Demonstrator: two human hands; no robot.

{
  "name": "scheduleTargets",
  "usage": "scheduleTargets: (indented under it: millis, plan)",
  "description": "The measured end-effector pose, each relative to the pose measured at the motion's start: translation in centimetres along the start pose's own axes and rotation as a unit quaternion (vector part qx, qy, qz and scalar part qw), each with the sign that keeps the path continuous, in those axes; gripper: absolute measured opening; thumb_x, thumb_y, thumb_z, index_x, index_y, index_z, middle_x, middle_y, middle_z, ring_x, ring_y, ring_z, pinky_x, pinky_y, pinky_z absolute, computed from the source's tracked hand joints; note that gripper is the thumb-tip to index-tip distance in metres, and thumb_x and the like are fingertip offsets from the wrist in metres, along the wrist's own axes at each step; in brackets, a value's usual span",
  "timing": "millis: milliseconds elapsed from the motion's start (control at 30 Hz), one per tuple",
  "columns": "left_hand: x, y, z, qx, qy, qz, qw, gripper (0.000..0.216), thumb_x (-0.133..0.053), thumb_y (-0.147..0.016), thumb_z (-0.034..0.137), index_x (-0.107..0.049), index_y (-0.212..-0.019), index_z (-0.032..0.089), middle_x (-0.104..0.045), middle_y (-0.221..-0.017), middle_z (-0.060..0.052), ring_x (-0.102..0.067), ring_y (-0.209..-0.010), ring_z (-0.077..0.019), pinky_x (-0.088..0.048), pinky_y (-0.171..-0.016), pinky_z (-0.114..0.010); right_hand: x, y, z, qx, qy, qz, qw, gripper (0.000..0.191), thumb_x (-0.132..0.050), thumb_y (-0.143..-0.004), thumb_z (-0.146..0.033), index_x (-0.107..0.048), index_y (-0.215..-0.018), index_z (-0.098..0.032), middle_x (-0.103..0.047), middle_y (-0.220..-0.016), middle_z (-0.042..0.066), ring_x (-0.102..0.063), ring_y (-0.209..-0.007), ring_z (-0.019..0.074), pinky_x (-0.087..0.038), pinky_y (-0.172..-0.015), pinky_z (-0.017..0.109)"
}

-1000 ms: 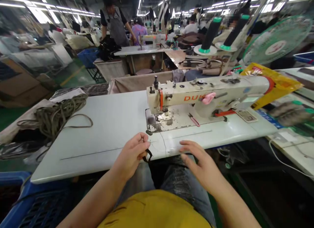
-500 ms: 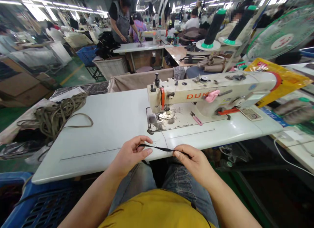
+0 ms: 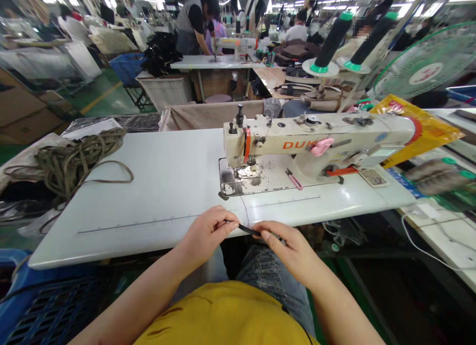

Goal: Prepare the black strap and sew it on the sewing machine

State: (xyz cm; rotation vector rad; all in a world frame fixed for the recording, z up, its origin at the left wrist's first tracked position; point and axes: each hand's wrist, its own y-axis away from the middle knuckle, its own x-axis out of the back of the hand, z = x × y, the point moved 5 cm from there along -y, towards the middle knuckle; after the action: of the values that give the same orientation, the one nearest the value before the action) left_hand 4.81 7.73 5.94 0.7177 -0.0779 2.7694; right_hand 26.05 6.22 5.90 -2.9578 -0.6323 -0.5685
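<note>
A narrow black strap [image 3: 247,229] runs between my two hands, just above the front edge of the white sewing table [image 3: 167,171]. Thumb and fingers of my left hand [image 3: 210,232] pinch its left end. My right hand [image 3: 284,243] grips it a short way to the right, closed on it. Behind my hands stands a white sewing machine [image 3: 275,137]; a loose dark thread [image 3: 245,206] trails from its needle area toward the strap. Pink-handled thread snips [image 3: 294,179] lie on the machine bed.
At the table's left edge lies a heap of olive straps [image 3: 78,156], with a blue plastic basket [image 3: 55,305] below. Black thread cones [image 3: 332,41], a green fan [image 3: 427,67] and a yellow plastic bag [image 3: 420,127] stand at the right. A person [image 3: 197,25] bends over another table behind.
My hands have come closer together, leaving a shorter length of strap between them. The left hand has moved to the right. In the background, the person has bent further forward.
</note>
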Motion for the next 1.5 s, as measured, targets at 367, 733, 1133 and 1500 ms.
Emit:
scheduleTargets:
  millis: [367, 733, 1133, 1500]
  plan:
    - [-1.0, 0.1, 1.2, -0.019, -0.023, -0.035, 0.999, 0.022, -0.056, -0.095, 0.029, -0.075, -0.088, 0.020, -0.061, -0.080, -0.001, -0.058, -0.077, -0.0172, -0.041, -0.071, -0.028, -2.4, -1.2, -0.8, -0.009, 0.060, 0.052, 0.997, 0.022, -0.046, -0.097, -0.020, -0.060, -0.080, -0.022, -0.064, -0.068, -0.002, -0.060, -0.064, 0.0141, -0.044, -0.063, 0.025]
    - [-1.7, -0.2, 1.1, -0.003, -0.007, -0.035, 0.999, 0.021, -0.058, -0.092, 0.032, -0.073, -0.083, 0.019, -0.063, -0.077, -0.001, -0.054, -0.073, -0.0169, -0.038, -0.069, -0.029, -1.7, -0.4, -0.8, -0.003, 0.176, 0.100, 0.979, 0.019, -0.049, -0.095, -0.017, -0.063, -0.084, -0.022, -0.068, -0.071, 0.001, -0.063, -0.068, 0.0176, -0.045, -0.065, 0.027]
    - [-2.0, -0.3, 0.8, 0.043, 0.028, -0.042, 0.998, 0.025, -0.058, -0.088, 0.039, -0.072, -0.083, 0.018, -0.064, -0.076, -0.002, -0.056, -0.074, -0.0184, -0.040, -0.070, -0.030, -2.5, 0.8, -3.0, 0.187, 0.342, 0.111, 0.914, 0.014, -0.051, -0.104, -0.018, -0.066, -0.106, -0.019, -0.071, -0.091, 0.006, -0.067, -0.081, 0.0199, -0.053, -0.075, 0.032]
    - [-1.9, 0.0, -0.1, 0.084, 0.078, -0.044, 0.992, 0.027, -0.061, -0.084, 0.042, -0.073, -0.081, 0.018, -0.055, -0.068, 0.002, -0.045, -0.064, -0.0150, -0.031, -0.061, -0.028, 0.9, 0.3, -0.1, 0.075, 0.119, 0.241, 0.960, 0.009, -0.049, -0.101, -0.025, -0.057, -0.099, -0.021, -0.066, -0.096, 0.007, -0.062, -0.088, 0.0198, -0.049, -0.080, 0.033]
